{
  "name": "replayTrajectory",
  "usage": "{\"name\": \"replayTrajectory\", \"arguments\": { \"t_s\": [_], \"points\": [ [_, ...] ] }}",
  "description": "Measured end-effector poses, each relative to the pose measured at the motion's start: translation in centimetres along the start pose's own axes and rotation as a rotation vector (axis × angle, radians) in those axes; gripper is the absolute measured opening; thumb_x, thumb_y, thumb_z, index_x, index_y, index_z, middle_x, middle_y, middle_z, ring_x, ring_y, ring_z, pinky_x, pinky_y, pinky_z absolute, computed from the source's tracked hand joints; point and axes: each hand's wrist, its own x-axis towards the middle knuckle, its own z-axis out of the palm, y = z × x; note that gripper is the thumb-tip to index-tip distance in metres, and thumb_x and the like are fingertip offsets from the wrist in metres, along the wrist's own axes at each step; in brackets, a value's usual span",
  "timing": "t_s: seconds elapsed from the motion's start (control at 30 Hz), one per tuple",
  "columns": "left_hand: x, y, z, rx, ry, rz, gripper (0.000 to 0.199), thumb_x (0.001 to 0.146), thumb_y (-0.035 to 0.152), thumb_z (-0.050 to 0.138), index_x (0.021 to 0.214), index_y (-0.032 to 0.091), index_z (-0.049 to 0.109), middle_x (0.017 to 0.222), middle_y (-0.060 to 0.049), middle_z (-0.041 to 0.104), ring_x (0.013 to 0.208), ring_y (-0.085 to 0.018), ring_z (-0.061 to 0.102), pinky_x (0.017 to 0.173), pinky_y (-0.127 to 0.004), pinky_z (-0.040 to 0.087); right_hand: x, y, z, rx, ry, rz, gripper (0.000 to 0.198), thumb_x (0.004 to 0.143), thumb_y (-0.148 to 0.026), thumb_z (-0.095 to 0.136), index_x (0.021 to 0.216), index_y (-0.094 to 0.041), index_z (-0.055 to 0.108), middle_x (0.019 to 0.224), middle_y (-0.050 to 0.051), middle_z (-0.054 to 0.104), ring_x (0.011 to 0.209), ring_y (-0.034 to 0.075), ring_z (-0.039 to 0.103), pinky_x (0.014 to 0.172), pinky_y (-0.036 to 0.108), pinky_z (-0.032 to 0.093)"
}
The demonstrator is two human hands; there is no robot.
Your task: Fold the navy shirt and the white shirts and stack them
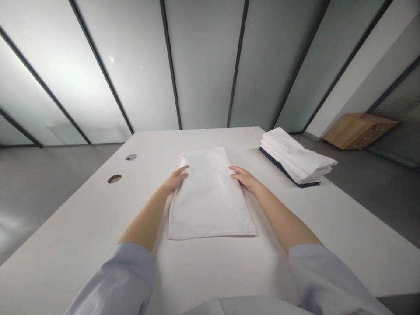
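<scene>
A folded white cloth [211, 201] lies flat on the white table in front of me, its near edge straight and its far end narrower in view. My left hand [175, 179] grips its left side, thumb and forefinger showing over the edge. On the opposite side, my right hand [246, 178] holds the right edge in much the same way. The remaining fingers of both hands are mostly hidden. What kind of cloth article it is, I cannot tell.
A stack of folded white cloths [293, 153] sits on a dark blue folded cloth [278, 165] near the table's right edge. Two round holes [114, 179] pierce the table [98, 245] on the left. Beyond are frosted glass panels [203, 65] and a wooden cabinet [357, 130].
</scene>
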Motion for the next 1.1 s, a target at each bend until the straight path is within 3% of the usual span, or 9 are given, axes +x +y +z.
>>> {"name": "replayTrajectory", "arguments": {
  "t_s": [0.1,0.23,0.43,0.63,0.73,0.83,1.0,1.1],
  "points": [
    [-0.1,0.2,-0.3,-0.049,0.005,-0.048,0.057,0.067,0.022,0.071,0.122,0.018,0.059,0.091,-0.007,0.072,0.078,-0.020,0.068,0.075,-0.036,0.056,0.1,0.0,0.0,0.052,-0.023,-0.012,0.048,0.064,-0.015,0.063,0.111,-0.021,0.065,0.102,0.003,0.070,0.091,0.018,0.063,0.088,0.031,0.047],
    [-0.1,0.5,-0.7,-0.089,0.033,-0.063,0.059,0.061,0.019,0.073,0.118,0.017,0.059,0.081,-0.004,0.070,0.071,-0.020,0.068,0.069,-0.036,0.057,-0.1,-0.2,-0.2,0.100,-0.040,-0.007,0.048,0.064,-0.015,0.063,0.112,-0.020,0.063,0.104,0.003,0.069,0.093,0.018,0.063,0.090,0.032,0.047],
    [-0.6,0.8,-0.8,-0.001,-0.118,-0.057,0.085,0.052,0.013,0.075,0.131,0.027,0.048,0.100,-0.005,0.070,0.080,-0.020,0.068,0.072,-0.033,0.056,-0.3,-0.4,-0.3,0.070,-0.105,0.028,0.062,0.057,-0.006,0.057,0.117,-0.021,0.061,0.105,0.003,0.069,0.094,0.019,0.063,0.087,0.032,0.049],
    [-0.2,1.3,-1.0,0.082,-0.072,0.036,0.066,0.050,0.018,0.076,0.115,0.016,0.062,0.096,-0.006,0.069,0.081,-0.021,0.066,0.072,-0.034,0.054,0.4,-0.8,-0.5,0.050,-0.043,-0.023,0.050,0.058,-0.008,0.062,0.106,-0.020,0.067,0.097,0.002,0.070,0.091,0.018,0.062,0.090,0.031,0.046],
    [0.1,2.3,-1.4,0.275,-0.023,0.164,0.051,0.055,0.027,0.076,0.104,0.014,0.067,0.094,-0.007,0.069,0.088,-0.025,0.064,0.082,-0.039,0.051,0.8,-1.5,-0.8,-0.055,0.025,-0.105,0.040,0.060,-0.011,0.064,0.099,-0.019,0.070,0.092,0.002,0.070,0.089,0.017,0.061,0.089,0.031,0.045],
    [-0.1,3.9,-1.9,0.625,0.060,0.298,0.033,0.064,0.033,0.072,0.092,0.016,0.071,0.097,-0.010,0.067,0.100,-0.031,0.061,0.093,-0.045,0.045,0.8,-2.6,-1.2,-0.229,0.067,-0.179,0.031,0.062,-0.013,0.064,0.091,-0.020,0.070,0.086,0.002,0.068,0.083,0.018,0.059,0.085,0.032,0.046],
    [-2.1,8.1,-2.4,1.050,0.288,0.581,0.030,0.067,0.040,0.072,0.090,0.021,0.072,0.130,-0.012,0.052,0.135,-0.041,0.029,0.107,-0.054,0.027,-0.8,-6.1,-2.2,-0.457,0.162,-0.519,0.013,0.070,-0.021,0.064,0.082,-0.022,0.067,0.103,0.007,0.063,0.102,0.024,0.054,0.088,0.035,0.044],
    [-3.7,10.7,-3.0,1.057,0.217,0.571,0.035,0.072,0.045,0.067,0.097,0.021,0.070,0.116,-0.010,0.061,0.123,-0.038,0.045,0.100,-0.050,0.038,-2.5,-8.4,-2.7,-0.428,0.152,-0.551,0.018,0.076,-0.027,0.060,0.092,-0.022,0.065,0.100,0.006,0.063,0.098,0.024,0.055,0.082,0.033,0.045]
  ]
}}
